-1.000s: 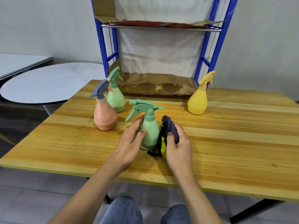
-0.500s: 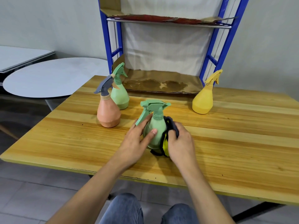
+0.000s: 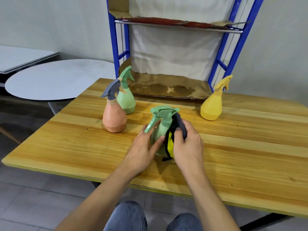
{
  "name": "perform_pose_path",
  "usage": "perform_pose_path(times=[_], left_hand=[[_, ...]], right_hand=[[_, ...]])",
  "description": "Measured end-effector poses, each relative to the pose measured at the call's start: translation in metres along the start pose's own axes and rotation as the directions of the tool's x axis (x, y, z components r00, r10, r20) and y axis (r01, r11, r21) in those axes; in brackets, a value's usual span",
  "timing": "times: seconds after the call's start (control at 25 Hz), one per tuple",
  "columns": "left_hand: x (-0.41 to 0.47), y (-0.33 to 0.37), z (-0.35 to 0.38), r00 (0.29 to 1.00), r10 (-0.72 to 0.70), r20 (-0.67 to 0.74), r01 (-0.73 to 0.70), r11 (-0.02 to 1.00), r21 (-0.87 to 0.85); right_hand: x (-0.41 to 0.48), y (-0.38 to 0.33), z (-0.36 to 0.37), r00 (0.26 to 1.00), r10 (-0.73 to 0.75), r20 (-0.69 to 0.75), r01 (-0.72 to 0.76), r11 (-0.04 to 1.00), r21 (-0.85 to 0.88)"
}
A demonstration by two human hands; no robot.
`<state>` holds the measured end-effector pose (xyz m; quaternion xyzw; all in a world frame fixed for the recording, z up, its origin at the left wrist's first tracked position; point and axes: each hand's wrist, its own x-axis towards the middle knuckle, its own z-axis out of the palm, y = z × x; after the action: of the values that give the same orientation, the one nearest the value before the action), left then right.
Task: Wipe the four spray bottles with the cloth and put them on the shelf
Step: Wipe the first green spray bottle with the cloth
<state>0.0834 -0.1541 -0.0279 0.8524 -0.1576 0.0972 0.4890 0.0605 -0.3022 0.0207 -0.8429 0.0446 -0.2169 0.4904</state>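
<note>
- Left hand (image 3: 143, 150): fingers wrapped round the near green bottle (image 3: 160, 130), upright on the desk (image 3: 250, 155).
- Right hand (image 3: 188, 147): fingers closed on the cloth (image 3: 173, 139), pressing the bottle's right side.

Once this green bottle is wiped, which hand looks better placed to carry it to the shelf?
Probably the left hand: it already grips the green bottle by its body, while the right hand is full of cloth.
</note>
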Motion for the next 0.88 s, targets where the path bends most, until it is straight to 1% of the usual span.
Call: perform_pose_path(times=[0.08,0.16,0.28,0.32,0.4,0.48,0.56,0.64,0.72,0.8,0.84,0.88], left_hand=[[-0.002,0.006,0.0,1.0,0.013,-0.019,-0.013,1.0,0.012],[-0.003,0.011,-0.002,1.0,0.014,-0.021,-0.013,0.999,0.033],[-0.004,0.018,-0.001,0.999,0.022,-0.039,-0.02,0.999,0.045],[-0.004,0.018,0.001,0.998,0.026,-0.064,-0.023,0.999,0.039],[-0.004,0.019,0.006,0.987,0.028,-0.157,-0.023,0.999,0.032],[-0.001,0.023,0.009,0.968,-0.007,-0.25,0.019,0.999,0.049],[0.003,0.028,0.006,0.962,-0.055,-0.267,0.07,0.996,0.047],[0.005,0.029,-0.003,0.978,-0.075,-0.193,0.08,0.997,0.018],[0.007,0.031,-0.018,0.996,-0.08,-0.032,0.079,0.997,-0.028],[0.009,0.031,-0.028,0.995,-0.047,0.084,0.047,0.999,0.008],[0.011,0.031,-0.031,0.995,-0.02,0.1,0.019,1.0,0.012],[0.013,0.029,-0.031,0.996,0.01,0.087,-0.01,1.0,0.0]], right_hand=[[-0.003,-0.003,0.005,0.999,-0.041,-0.031,0.042,0.999,0.026],[-0.009,0.01,0.01,0.998,-0.061,-0.022,0.061,0.998,-0.001],[-0.012,0.029,0.007,0.999,-0.025,0.021,0.026,0.998,-0.062],[-0.012,0.03,0.007,1.0,-0.009,0.018,0.01,0.998,-0.064],[-0.017,0.031,0.008,1.0,0.003,-0.017,-0.004,0.999,-0.032],[-0.025,0.031,0.01,0.998,0.005,-0.061,-0.004,1.0,0.019],[-0.027,0.032,0.009,0.998,0.02,-0.068,-0.016,0.998,0.058],[-0.019,0.03,0.004,0.997,0.047,-0.061,-0.041,0.995,0.095],[-0.008,0.02,-0.004,0.997,0.039,-0.068,-0.03,0.99,0.135],[0.004,0.01,-0.006,0.999,-0.012,-0.05,0.02,0.986,0.165],[0.008,0.006,-0.003,0.999,-0.044,-0.019,0.047,0.982,0.184],[0.009,0.002,0.001,0.997,-0.072,0.023,0.067,0.98,0.189]])
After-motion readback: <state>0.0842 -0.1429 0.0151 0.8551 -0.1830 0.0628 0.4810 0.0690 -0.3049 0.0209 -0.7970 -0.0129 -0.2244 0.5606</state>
